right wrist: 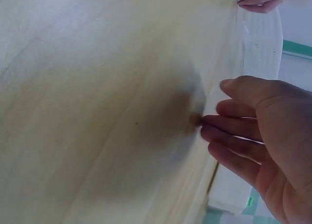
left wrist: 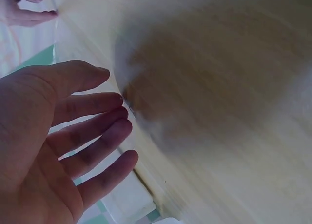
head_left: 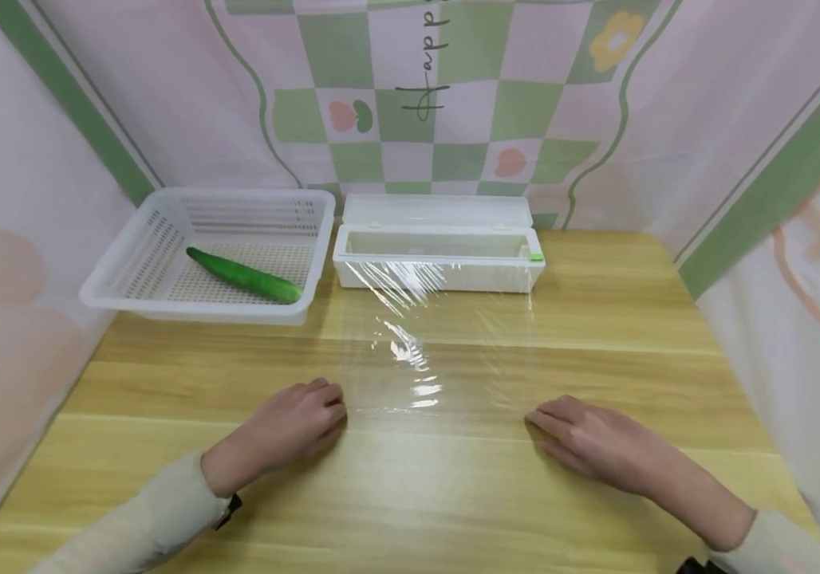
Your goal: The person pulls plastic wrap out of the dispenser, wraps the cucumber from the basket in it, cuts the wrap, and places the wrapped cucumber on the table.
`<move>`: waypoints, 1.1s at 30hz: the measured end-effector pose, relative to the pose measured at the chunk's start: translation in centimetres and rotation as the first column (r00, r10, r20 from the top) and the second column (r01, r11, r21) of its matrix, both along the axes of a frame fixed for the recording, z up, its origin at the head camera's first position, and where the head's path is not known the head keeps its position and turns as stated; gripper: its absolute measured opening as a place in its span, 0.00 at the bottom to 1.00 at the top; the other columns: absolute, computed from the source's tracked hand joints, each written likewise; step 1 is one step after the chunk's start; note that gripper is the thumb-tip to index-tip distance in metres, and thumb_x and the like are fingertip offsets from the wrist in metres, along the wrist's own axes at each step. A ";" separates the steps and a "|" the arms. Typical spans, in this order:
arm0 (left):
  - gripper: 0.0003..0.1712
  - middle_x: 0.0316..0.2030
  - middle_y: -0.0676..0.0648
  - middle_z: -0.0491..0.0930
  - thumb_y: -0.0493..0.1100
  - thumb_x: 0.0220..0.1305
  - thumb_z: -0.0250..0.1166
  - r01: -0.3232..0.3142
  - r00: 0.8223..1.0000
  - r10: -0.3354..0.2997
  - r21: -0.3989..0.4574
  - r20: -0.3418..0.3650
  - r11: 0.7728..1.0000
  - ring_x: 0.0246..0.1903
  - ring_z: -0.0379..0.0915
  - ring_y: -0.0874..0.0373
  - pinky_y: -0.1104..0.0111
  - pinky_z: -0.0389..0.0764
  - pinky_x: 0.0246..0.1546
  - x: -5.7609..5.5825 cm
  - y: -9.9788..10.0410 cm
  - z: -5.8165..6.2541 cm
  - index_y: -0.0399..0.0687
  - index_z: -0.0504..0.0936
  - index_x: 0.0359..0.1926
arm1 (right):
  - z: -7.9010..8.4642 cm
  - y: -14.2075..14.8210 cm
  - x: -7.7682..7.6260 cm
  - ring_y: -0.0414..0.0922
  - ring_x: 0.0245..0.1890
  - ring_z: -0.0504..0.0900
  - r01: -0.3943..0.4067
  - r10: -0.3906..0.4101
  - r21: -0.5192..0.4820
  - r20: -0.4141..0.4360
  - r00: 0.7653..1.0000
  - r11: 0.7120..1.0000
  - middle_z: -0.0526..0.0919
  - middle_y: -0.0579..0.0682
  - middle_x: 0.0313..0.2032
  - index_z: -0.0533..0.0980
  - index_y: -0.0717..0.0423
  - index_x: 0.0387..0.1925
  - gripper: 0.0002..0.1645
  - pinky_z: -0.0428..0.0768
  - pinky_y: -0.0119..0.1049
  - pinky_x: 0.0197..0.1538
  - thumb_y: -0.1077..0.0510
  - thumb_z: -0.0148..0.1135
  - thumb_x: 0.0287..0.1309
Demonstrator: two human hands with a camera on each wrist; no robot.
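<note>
A sheet of clear plastic wrap [head_left: 410, 351] stretches over the wooden table toward me from an open white dispenser box [head_left: 439, 275]. At the sheet's near left corner is my left hand [head_left: 302, 422], its fingertips at the film's edge against the tabletop. In the left wrist view the left hand's thumb [left wrist: 90, 77] stands apart from its loosely bent fingers. My right hand [head_left: 589, 438] touches down at the near right corner. The right wrist view shows a gap between the right thumb [right wrist: 239, 87] and the extended fingers [right wrist: 234, 129].
Left of the dispenser stands a white slatted basket [head_left: 116, 291] with a green cucumber [head_left: 245, 277] lying in it. The dispenser's lid [head_left: 439, 210] is raised at the back, and a small green slider [head_left: 536, 257] sits at its right end. Patterned cloth [head_left: 467, 96] surrounds the wooden table [head_left: 417, 510].
</note>
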State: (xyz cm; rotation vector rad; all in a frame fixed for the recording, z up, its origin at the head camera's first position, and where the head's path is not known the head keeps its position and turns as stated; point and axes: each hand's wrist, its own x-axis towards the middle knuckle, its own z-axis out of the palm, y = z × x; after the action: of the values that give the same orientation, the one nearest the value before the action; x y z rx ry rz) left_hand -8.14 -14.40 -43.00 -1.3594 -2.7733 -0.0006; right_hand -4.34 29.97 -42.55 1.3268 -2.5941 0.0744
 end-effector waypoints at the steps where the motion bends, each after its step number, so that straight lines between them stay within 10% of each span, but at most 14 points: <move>1: 0.07 0.40 0.48 0.86 0.42 0.62 0.76 -0.003 1.000 0.003 0.004 0.003 1.000 0.38 0.80 0.56 0.67 0.86 0.37 0.0 0.0 0.0 0.46 0.90 0.39 | -0.2 0.0 -0.1 0.47 0.41 0.88 0.002 -0.002 -0.017 -0.005 1.000 1.000 0.88 0.54 0.45 0.85 0.62 0.53 0.24 0.90 0.37 0.38 0.46 0.55 0.80; 9: 0.05 0.36 0.50 0.87 0.41 0.61 0.76 0.016 1.000 -0.014 0.065 -0.028 0.998 0.35 0.81 0.57 0.67 0.86 0.35 0.0 0.0 -0.2 0.47 0.89 0.37 | -0.8 -0.1 -0.4 0.44 0.38 0.84 0.011 -0.008 -0.066 0.042 0.999 0.998 0.83 0.55 0.45 0.87 0.64 0.49 0.19 0.88 0.31 0.36 0.51 0.69 0.70; 33: 0.08 0.37 0.49 0.87 0.43 0.61 0.77 -0.004 0.998 0.009 0.073 -0.068 0.997 0.35 0.81 0.57 0.66 0.87 0.35 -0.1 -0.7 0.0 0.47 0.88 0.38 | -0.3 0.8 -0.3 0.45 0.37 0.86 0.012 -0.012 0.004 -0.008 1.000 1.000 0.87 0.50 0.41 0.87 0.57 0.49 0.25 0.89 0.42 0.38 0.41 0.57 0.78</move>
State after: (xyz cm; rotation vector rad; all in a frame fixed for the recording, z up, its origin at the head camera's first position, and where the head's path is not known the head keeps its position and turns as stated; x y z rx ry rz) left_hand -8.25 -15.05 -42.98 -1.3079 -2.6937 -0.0525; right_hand -4.68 30.74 -42.83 1.3106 -2.5961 0.0618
